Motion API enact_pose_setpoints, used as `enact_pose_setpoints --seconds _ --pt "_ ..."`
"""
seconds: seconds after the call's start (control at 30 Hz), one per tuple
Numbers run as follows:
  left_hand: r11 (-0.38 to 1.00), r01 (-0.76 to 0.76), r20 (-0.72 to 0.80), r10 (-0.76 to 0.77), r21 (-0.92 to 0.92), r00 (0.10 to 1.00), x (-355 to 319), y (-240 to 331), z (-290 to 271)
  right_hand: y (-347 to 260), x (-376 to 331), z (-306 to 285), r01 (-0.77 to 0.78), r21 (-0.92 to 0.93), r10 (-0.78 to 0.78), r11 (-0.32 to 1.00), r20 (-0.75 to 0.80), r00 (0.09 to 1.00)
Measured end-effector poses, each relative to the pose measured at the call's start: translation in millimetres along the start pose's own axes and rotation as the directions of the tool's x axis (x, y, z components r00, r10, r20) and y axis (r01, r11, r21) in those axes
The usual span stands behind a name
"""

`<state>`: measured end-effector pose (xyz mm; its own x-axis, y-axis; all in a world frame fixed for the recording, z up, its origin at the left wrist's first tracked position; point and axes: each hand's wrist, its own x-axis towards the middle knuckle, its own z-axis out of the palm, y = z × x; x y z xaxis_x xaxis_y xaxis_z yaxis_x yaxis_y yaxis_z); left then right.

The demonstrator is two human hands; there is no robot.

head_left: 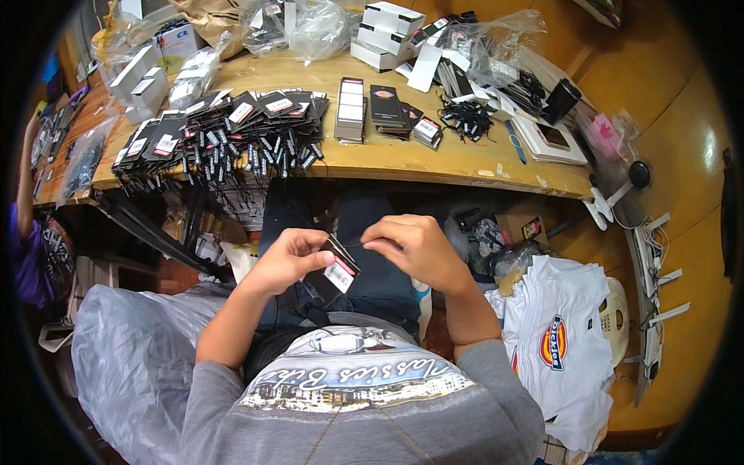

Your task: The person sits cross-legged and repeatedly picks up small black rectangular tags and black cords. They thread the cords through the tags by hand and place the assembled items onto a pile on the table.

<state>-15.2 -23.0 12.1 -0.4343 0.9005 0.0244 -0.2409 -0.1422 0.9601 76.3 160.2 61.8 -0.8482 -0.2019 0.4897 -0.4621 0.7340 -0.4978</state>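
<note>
Above my lap, my left hand (291, 262) pinches a few black hang tags (342, 274), the front one bearing a white barcode sticker. Just to their right is my right hand (425, 249), its thumb and forefinger pressed together; whatever they hold is too fine to make out. On the table ahead lies a broad heap of black hang tags (260, 116) with black cords and small clips hanging over the front edge. Right of it stand a stack of white-stickered tags (350, 108), a pile of black tags (386, 106) and a bunch of black strings (466, 116).
White boxes (385, 35) and clear plastic bags (322, 31) crowd the table's (434, 164) back. A white device (549, 139) sits at its right end. Folded white shirts (562, 333) lie to my right, a big grey plastic bag (139, 364) to my left. Another person's arm (28, 174) shows far left.
</note>
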Motion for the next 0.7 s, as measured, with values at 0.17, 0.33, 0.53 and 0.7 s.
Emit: enact_pose_setpoints --seconds 0.17,0.33,0.53,0.7 --pt "1.0 -0.013 -0.089 0.014 0.016 0.996 -18.3 -2.0 -18.7 29.3 -23.5 -0.9 -0.036 -0.189 0.031 0.981 -0.03 0.999" --pt "0.995 -0.018 -0.118 0.007 -0.097 0.993 -15.6 -13.8 -15.0 41.6 -33.1 -2.9 -0.349 0.311 0.408 0.884 -0.151 0.9" --pt "0.992 0.056 -0.111 -0.069 -0.112 0.991 1.8 -26.3 0.5 53.3 -26.9 19.1 0.03 0.994 0.43 0.105 -0.072 0.9" --pt "0.99 0.069 -0.099 -0.082 -0.126 0.992 6.4 -32.7 2.2 40.3 -11.4 41.4 0.148 0.902 0.394 -0.405 0.026 0.919"
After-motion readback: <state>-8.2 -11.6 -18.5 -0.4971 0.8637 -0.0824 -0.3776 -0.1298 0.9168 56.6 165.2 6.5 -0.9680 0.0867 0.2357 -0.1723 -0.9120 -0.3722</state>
